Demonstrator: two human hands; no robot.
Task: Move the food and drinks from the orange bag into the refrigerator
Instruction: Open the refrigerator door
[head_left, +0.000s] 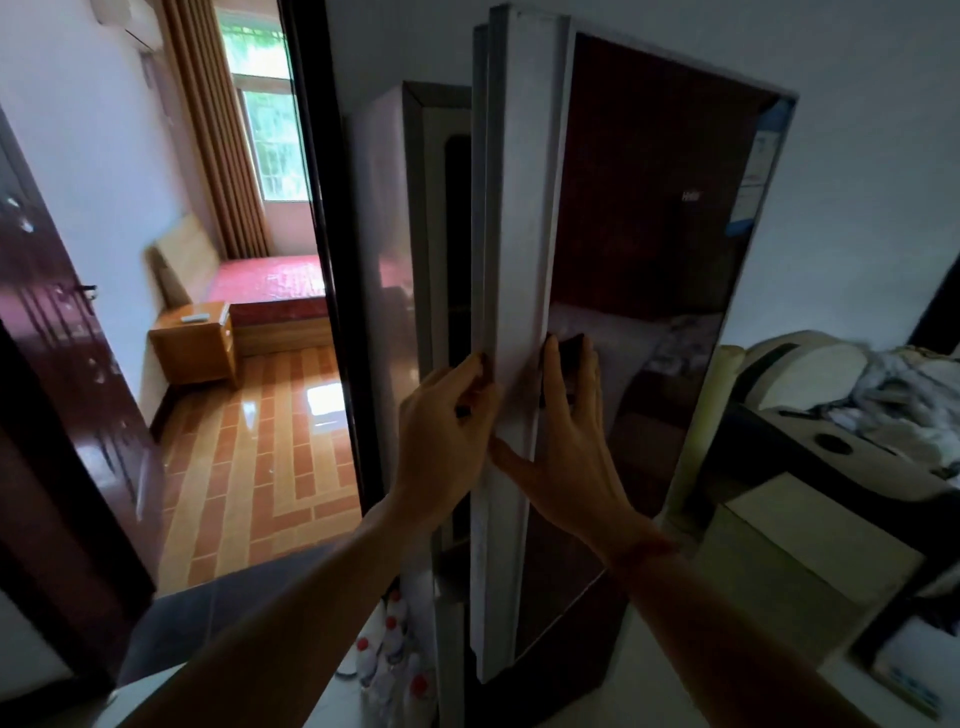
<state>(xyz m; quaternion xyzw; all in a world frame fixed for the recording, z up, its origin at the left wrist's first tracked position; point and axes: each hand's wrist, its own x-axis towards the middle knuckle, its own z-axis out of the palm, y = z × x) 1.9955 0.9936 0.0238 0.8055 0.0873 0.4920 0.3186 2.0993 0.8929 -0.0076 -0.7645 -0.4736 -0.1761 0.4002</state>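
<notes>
A tall refrigerator (395, 249) stands in front of me, its dark glossy door (660, 218) swung partly out so that I see the door's pale edge (519, 260). My left hand (447, 431) curls its fingers round the left side of that edge. My right hand (566, 431) lies on the door's front with straight fingers, its thumb against the edge. The inside of the refrigerator is dark and mostly hidden. No orange bag, food or drink from it is in view.
Several plastic bottles with red caps (395, 649) stand on the floor at the refrigerator's foot. A doorway on the left leads to a room with a tiled floor (260, 457), a bedside cabinet (195, 343) and a bed. Cluttered furniture (831, 447) stands to the right.
</notes>
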